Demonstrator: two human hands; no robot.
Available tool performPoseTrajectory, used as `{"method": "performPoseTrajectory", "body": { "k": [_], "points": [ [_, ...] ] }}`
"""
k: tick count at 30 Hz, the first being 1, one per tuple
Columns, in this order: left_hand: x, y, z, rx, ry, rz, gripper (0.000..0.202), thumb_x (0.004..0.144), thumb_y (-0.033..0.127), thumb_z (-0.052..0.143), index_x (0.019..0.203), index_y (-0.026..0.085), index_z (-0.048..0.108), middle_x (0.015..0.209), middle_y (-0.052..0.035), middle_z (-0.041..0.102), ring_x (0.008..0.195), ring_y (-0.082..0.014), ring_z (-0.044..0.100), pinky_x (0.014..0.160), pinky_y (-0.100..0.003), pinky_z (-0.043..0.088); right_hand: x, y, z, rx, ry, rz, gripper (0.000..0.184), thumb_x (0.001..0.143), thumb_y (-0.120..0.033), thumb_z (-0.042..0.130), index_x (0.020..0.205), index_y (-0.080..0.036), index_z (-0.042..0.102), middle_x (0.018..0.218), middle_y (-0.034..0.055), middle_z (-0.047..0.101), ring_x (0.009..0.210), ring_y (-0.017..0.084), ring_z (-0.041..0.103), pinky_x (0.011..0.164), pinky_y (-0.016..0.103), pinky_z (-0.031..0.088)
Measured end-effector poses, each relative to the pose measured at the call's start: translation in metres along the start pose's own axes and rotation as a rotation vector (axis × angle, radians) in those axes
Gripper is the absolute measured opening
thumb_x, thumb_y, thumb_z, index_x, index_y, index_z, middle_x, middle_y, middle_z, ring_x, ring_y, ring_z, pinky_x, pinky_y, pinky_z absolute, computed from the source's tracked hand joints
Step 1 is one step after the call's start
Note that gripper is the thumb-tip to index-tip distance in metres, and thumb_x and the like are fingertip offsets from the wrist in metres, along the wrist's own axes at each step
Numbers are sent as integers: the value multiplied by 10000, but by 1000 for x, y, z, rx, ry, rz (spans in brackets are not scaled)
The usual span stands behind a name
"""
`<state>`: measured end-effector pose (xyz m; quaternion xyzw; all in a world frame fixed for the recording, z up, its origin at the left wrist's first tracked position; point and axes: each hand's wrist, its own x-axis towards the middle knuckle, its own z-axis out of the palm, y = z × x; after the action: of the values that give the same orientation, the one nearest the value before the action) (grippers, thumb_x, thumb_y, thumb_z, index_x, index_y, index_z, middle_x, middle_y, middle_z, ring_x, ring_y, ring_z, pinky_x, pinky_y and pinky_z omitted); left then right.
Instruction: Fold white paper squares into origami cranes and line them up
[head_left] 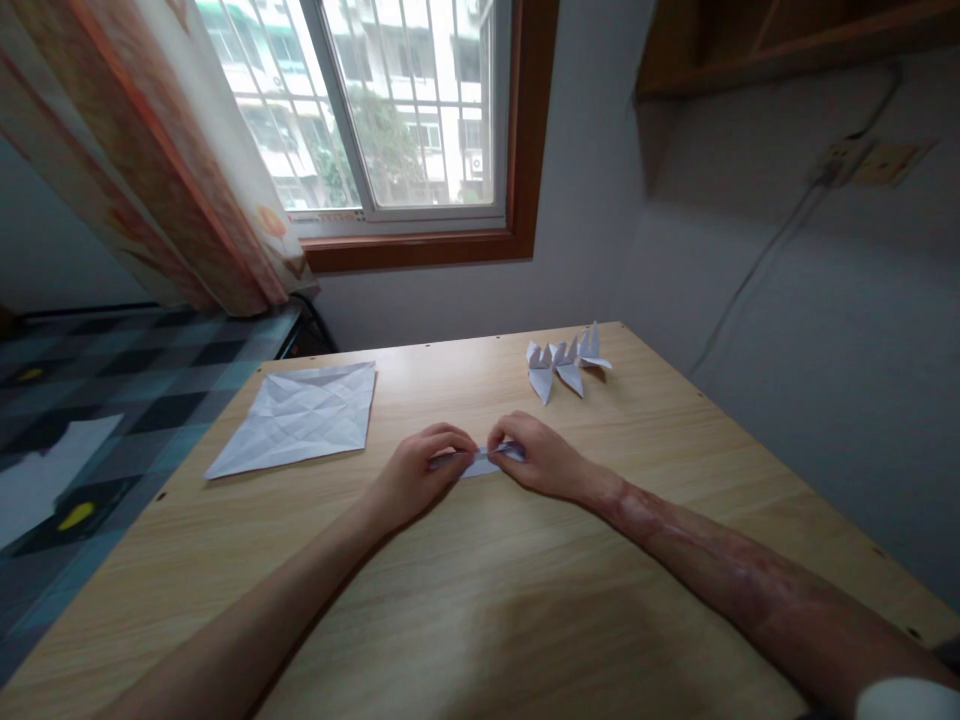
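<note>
Nearby, a creased paper sheet [311, 415] lay on the left of the wooden table [420, 610], and three folded paper figures [568, 376] stood beyond the right hand [536, 455]. Both ends of a small paper strip [481, 467], mid-table, were hidden by that hand and the left hand [427, 465], which pinched it, forearms [300, 590] slanted inward.

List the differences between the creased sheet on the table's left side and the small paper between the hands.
The creased sheet lies spread out, untouched; the small paper is held by the left hand and right hand.
The creased sheet shows a broad surface; the small paper shows only a narrow strip, partly hidden by the hands.
Both look white.
</note>
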<state>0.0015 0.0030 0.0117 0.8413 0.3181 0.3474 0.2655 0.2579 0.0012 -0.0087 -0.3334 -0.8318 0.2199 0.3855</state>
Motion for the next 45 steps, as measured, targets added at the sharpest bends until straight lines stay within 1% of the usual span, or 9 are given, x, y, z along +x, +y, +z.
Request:
{"method": "performPoseTrajectory", "body": {
  "k": [6,11,16,19,22,28,32,38,45],
  "points": [
    [-3,9,4,-68,84,-5,127,1053,306,723,1017,216,805,1070,-75,796,961,-201,768,847,-311,643,-2,1,0,-23,25,-12,66,992,-211,794,1019,-234,739,918,29,725,895,224,668,851,362,519],
    [-3,3,1,-149,286,-129,380,1018,408,774,1341,222,698,1314,-112,759,1070,-236,771,959,-388,642,0,1,-3,80,128,60,83,979,-219,801,927,-218,735,878,18,716,853,207,655,817,346,502],
    [-4,2,0,-430,238,-148,471,1093,523,596,1404,180,678,1420,-155,733,1274,-330,703,1125,-490,554,7,-3,1,473,283,230,237,940,-410,859,927,-210,731,923,24,760,897,202,699,855,342,539],
    [-6,7,10,-602,165,-119,527,1033,568,704,1381,173,701,1355,-163,762,1260,-341,711,1127,-471,540,9,-2,10,801,288,380,413,833,-530,941,915,-217,685,878,14,769,782,181,705,722,300,537],
    [-7,10,20,-627,138,-177,483,956,472,851,1330,193,728,1268,-136,795,1158,-300,748,1056,-418,575,7,-1,19,940,251,458,492,746,-538,1003,910,-219,666,819,-2,769,705,161,693,666,274,524],
    [-4,3,25,-593,197,-272,282,968,436,845,1010,166,776,1035,-92,830,966,-239,773,925,-353,617,0,-10,24,892,234,454,472,770,-464,997,964,-226,639,887,0,768,785,172,727,709,276,537],
    [-3,2,27,-702,262,-269,363,905,409,921,1037,185,667,948,-42,805,848,-185,778,802,-287,621,0,-12,26,754,311,354,434,782,-391,990,1003,-234,651,917,-17,722,799,152,685,734,274,537],
    [-5,5,29,-719,336,-282,440,871,376,958,949,206,560,850,5,781,762,-154,785,731,-243,618,-1,-9,28,756,219,409,399,833,-493,940,962,-221,678,909,22,767,819,193,747,738,305,576],
    [-5,13,25,-625,344,-296,321,893,408,910,973,168,712,897,-39,783,820,-191,792,795,-314,666,-1,-13,28,850,209,454,462,768,-475,999,943,-220,657,852,-1,774,740,163,736,668,262,533]
  ]
}}
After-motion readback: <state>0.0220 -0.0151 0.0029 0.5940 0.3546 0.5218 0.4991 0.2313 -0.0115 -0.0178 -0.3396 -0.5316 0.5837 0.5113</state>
